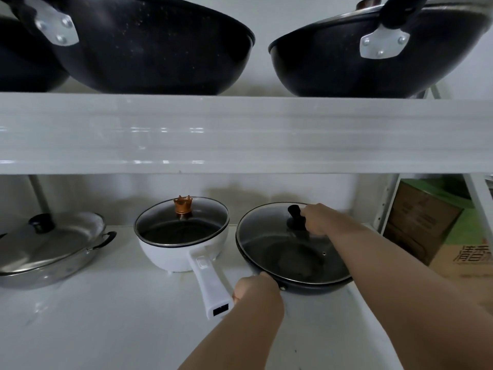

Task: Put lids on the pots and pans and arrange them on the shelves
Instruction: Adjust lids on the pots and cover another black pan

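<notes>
A black frying pan point(314, 285) with a glass lid point(280, 244) rests at the right end of the lower shelf point(106, 316). My right hand point(318, 218) grips the lid's black knob point(294, 213). My left hand point(253, 288) is closed on the pan's handle at its near rim; the handle itself is hidden under the hand. Left of it sits a white saucepan point(176, 256) under a glass lid with a copper crown knob point(183, 204). A steel pan with a steel lid point(45, 244) stands at far left.
The upper shelf point(240, 134) carries black woks: one in the middle point(149, 49), one at right with a lid point(368, 65), another partly seen at far left point(24, 62). Cardboard boxes point(426, 225) stand beyond the rack's right frame.
</notes>
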`<state>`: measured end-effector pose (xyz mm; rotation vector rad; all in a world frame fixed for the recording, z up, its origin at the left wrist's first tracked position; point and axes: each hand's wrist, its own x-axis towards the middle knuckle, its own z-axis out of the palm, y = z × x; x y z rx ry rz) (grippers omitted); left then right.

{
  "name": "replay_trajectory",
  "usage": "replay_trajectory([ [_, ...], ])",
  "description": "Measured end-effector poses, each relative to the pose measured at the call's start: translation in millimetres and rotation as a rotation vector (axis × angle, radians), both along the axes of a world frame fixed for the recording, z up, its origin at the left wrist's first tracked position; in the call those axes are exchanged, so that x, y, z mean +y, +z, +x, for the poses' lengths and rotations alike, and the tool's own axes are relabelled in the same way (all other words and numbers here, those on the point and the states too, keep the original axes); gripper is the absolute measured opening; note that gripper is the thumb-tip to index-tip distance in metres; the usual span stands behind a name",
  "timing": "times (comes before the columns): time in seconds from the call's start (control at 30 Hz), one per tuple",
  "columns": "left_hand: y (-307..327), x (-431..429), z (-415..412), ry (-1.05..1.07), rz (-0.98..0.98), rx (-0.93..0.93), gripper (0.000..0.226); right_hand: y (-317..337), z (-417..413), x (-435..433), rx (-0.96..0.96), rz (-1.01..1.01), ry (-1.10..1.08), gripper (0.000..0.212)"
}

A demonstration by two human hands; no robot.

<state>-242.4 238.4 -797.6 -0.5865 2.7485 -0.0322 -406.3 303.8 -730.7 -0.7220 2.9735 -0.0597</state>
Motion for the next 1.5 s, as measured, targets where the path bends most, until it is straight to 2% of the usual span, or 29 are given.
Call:
replay_trajectory([
  [0.1, -0.3, -0.4, 0.3, -0.003, -0.002, 0.019, 0.051, 5.5, 9.1, -4.0, -0.033, 0.035, 0.0, 0.036],
  [0.33, -1.5, 1.5, 4.0, -0.039, -0.038, 0.056, 0.043, -0.1, 15.6, -1.6, 0.028, 0.018, 0.045, 0.031],
  [0.47, 0.1, 2.1, 4.4, -0.025, -0.02, 0.053, 0.044, -7.3, 19.7, 3.2, 0.13, -0.023, 0.055, 0.029],
  [1.03, 0.9, 3.6, 3.7, 0.007, -0.022, 0.009, 0.051, -15.0, 21.9, 5.0, 0.245, 0.035, 0.045, 0.027],
  [1.27, 8.9, 4.8, 3.4, -0.036, -0.045, -0.024, 0.039, -26.1, 12.0, -0.4, 0.335, 0.15, 0.055, 0.03],
  [1.4, 13.4, 8.8, 11.8, -0.079, -0.068, 0.007, 0.03, -18.5, 23.8, -12.0, 0.417, 0.318, 0.014, 0.033],
  [1.43, 15.1, 9.2, 15.2, -0.072, -0.041, 0.041, 0.028, -19.3, 29.7, -17.6, 0.438, 0.293, -0.018, 0.035],
  [1.5, 21.9, 11.2, 16.9, -0.041, 0.015, 0.105, 0.029, -22.8, 48.9, -31.3, 0.433, 0.055, -0.076, 0.037],
])
